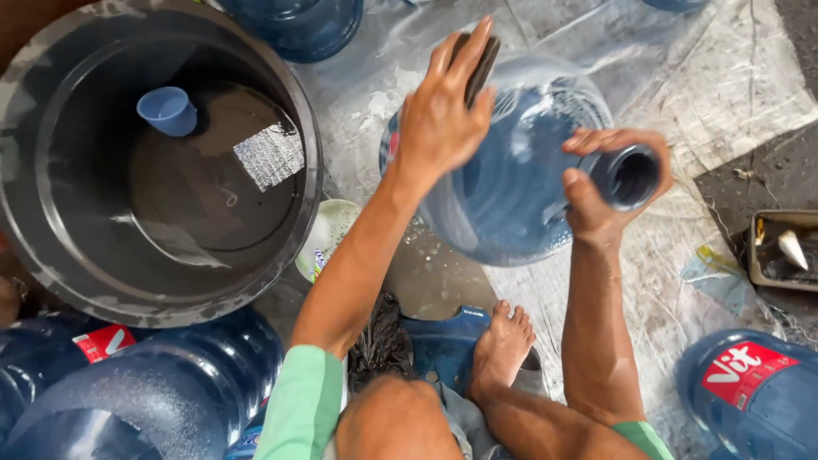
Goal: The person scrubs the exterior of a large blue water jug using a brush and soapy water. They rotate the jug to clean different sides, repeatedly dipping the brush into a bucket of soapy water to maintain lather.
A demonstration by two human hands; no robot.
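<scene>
Large blue water jug (503, 196) lies tilted on its side on wet plastic sheeting (733, 77), neck pointing right. Right hand (601, 192) is closed around the jug's neck just below the open mouth. Left hand (443, 106) presses a dark scrub pad (481, 64) against the jug's upper wall, fingers spread flat. Hands apart. Big dark tub (51, 255) at left holds water and a small blue cup (168, 111). More blue jugs (750, 392) lie around.
</scene>
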